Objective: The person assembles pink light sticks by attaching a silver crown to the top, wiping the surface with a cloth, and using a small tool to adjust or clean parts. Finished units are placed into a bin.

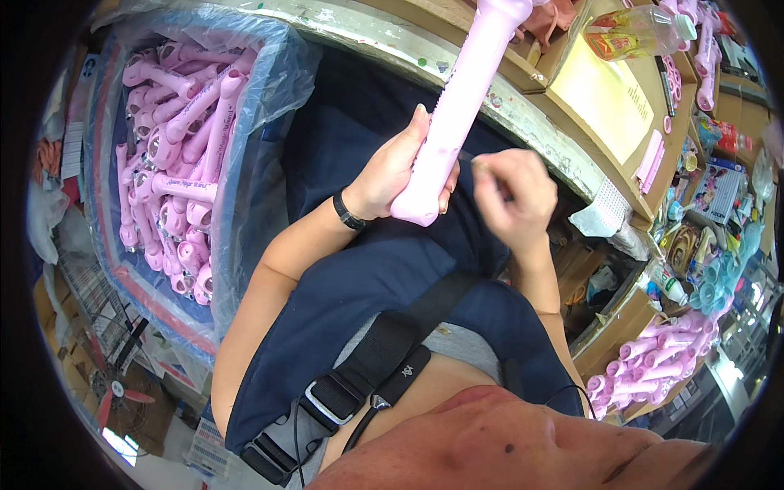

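Observation:
My left hand is wrapped round the lower part of a long pink plastic handle. The handle is bone-shaped, flared at both ends, and has small dark marks along its side. It tilts up and to the right, and its top runs out of the picture. My right hand is just right of its lower end, apart from it. Its fingers are curled in and a little blurred, so anything pinched in them is hidden.
At left, a plastic-lined blue bin holds several similar pink handles. A worn bench edge crosses behind my hands. On the bench are a clear bottle and a yellow sheet. More pink tubes are stacked at lower right.

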Tool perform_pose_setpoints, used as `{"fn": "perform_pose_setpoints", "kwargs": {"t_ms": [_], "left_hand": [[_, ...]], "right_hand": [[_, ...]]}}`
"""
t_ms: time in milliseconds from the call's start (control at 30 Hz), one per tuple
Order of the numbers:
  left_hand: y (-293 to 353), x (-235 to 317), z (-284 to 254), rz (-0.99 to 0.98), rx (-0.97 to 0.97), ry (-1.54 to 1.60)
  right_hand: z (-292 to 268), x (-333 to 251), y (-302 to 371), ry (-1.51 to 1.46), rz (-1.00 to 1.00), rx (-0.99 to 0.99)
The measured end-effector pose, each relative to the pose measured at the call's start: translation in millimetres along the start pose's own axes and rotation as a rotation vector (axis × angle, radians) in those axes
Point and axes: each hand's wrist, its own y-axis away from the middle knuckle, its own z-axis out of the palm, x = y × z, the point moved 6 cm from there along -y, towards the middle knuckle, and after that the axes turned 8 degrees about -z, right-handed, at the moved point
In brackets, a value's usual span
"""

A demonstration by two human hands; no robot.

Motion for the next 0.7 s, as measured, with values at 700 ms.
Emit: {"fn": "perform_pose_setpoints", "kwargs": {"t_ms": [700], "left_hand": [[1.2,-0.2,1.9,0.039,0.065,-0.068]], "right_hand": [[-7.2,-5.5,-0.2,0.014,-0.076,0.022]]}}
